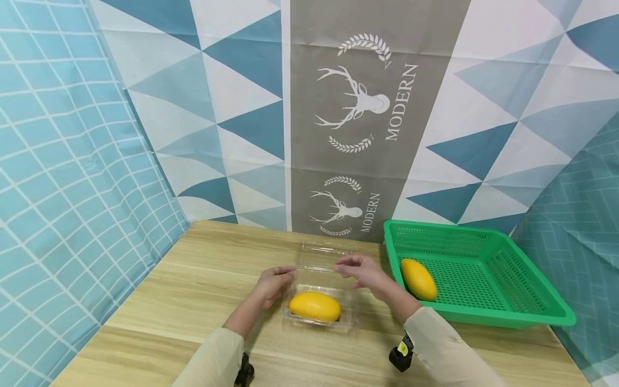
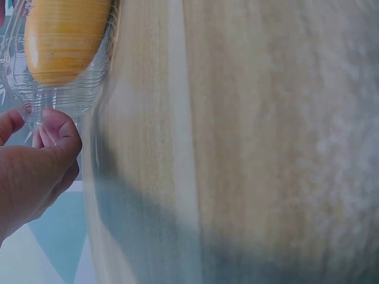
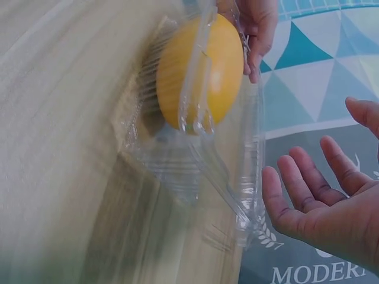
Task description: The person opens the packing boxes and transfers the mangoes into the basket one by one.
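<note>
At lower centre, a yellow mango (image 1: 315, 306) is laid crosswise in an opened plastic clamshell (image 1: 347, 309), its edge pinched by the nearer left hand (image 1: 273, 285); the right hand (image 1: 365, 272) is held empty, fingers apart.

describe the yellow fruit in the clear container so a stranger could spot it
On the wooden table, left of the green basket, find the clear plastic container with its lid open. The yellow fruit lies inside it. The other yellow fruit sits in the basket; only this one has clear plastic around it.
</note>
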A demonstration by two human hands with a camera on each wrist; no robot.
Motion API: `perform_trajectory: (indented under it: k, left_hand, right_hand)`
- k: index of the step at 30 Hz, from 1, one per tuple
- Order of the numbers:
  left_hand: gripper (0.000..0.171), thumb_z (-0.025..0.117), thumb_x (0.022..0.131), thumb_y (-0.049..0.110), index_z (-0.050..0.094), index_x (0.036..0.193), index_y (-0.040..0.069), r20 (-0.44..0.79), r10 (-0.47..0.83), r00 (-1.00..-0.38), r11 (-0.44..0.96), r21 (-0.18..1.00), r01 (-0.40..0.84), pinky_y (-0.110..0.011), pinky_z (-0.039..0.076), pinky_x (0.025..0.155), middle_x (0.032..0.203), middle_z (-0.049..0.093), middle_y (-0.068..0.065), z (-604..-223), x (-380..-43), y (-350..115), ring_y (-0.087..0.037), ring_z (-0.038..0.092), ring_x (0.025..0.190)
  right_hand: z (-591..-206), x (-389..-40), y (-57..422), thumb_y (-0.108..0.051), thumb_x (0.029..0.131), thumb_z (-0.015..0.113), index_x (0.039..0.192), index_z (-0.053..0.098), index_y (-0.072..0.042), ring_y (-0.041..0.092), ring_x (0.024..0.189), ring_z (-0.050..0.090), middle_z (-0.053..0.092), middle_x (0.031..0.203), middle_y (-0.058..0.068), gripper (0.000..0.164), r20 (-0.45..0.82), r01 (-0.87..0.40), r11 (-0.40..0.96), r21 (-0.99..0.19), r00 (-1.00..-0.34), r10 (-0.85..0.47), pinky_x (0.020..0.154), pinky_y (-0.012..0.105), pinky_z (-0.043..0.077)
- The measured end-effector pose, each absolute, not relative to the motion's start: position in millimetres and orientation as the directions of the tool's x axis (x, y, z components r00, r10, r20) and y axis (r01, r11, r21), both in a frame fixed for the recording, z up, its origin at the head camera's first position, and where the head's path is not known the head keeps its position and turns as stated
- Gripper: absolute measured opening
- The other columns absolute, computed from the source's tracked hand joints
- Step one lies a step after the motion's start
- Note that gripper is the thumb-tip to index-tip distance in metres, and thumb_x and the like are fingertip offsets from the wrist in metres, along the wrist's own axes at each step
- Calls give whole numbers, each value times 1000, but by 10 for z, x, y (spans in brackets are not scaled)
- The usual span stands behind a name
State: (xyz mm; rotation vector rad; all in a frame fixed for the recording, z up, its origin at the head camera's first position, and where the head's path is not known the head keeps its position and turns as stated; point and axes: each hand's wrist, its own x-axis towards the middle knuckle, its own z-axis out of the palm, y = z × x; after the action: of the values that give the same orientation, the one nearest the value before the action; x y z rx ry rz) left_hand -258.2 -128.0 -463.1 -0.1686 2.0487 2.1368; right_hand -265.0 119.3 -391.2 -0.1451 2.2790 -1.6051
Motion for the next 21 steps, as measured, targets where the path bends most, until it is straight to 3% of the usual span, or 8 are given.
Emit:
perform_trajectory:
  k: [14, 21]
  left_hand:
    - [36, 55, 92, 6, 52, 126, -7, -206, 50, -977, -60, 976, -209, -22, 45, 62, 119, 54, -25, -4629, -2589, -1277, -13, 49, 73]
    - [37, 54, 93, 7, 50, 127, -8, -209, 75, -975, -58, 975, -214, -23, 46, 65, 120, 53, -26, -4564, -2561, -1284, -14, 50, 76]
  right_hand:
    - [-3988, -2609, 1056, -29, 85, 67, 119, 59, -4, 31, 107, 57, 65, 113, 7, 43, -214, 87, 360, -929, -919, -331, 79, 42, 53]
    - [-4043, -2602, 1030, -27, 86, 66, 119, 58, -1, 34, 108, 56, 66, 111, 8, 43, -220, 95, 344, -934, -913, -344, 81, 44, 53]
